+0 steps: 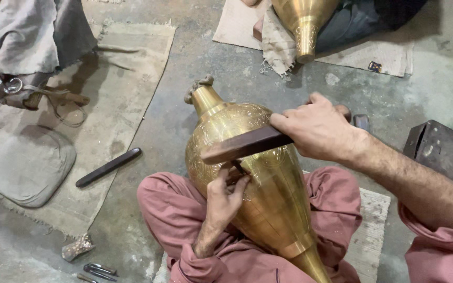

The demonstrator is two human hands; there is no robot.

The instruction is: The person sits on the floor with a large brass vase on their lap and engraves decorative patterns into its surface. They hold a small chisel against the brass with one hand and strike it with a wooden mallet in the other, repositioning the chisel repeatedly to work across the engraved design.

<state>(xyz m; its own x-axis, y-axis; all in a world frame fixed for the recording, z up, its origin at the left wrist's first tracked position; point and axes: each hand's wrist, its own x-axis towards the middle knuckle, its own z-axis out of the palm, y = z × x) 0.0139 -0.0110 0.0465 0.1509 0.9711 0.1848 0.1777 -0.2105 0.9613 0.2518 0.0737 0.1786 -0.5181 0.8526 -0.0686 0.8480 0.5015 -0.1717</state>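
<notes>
Wooden bat (245, 145) gripped in right hand (318, 128); left hand (225, 199) pinches chisel (238, 167) on brass vase (252, 178).

Dark stick (108, 167) on floor; grey cushion (30, 165) beside.

Open floor left of the left hand (225, 202), barred only by a dark wooden stick (109, 167); beyond the right hand (315, 128), a dark metal block (434, 145) and second brass vase (304, 23).

Right hand (318, 131) holds wooden bat (245, 145) over brass vase (258, 178).
</notes>
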